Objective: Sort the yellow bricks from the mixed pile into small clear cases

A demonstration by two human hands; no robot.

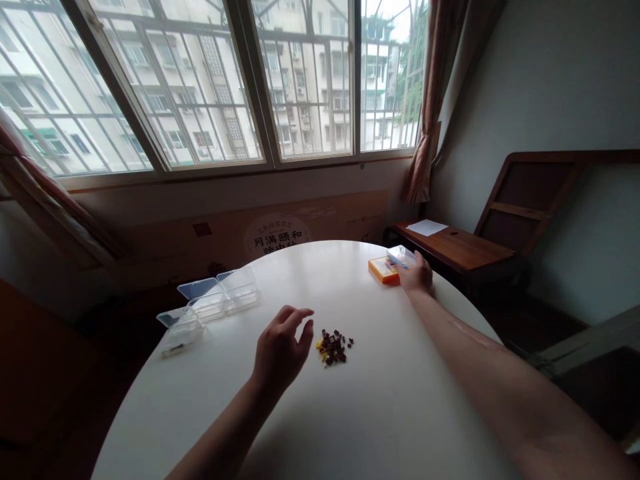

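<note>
Near far-right table (320, 277) edge, touching clear box (401, 253) with right hand (419, 275); cannot tell grip. Inboard, holding left hand (281, 348), fingers apart, beside pieces (334, 349).

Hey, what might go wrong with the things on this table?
The left hand is beside loose brown and yellow pieces; a brush might scatter them. The open clear boxes stand near the edge of the table, so a bump could drop one.

The table (390, 400) is plain white, and the small pieces (336, 353) are dark brown and yellow. Near the table's far right edge the box (382, 270) is orange; near the left edge the cases (206, 307) are colourless.
</note>
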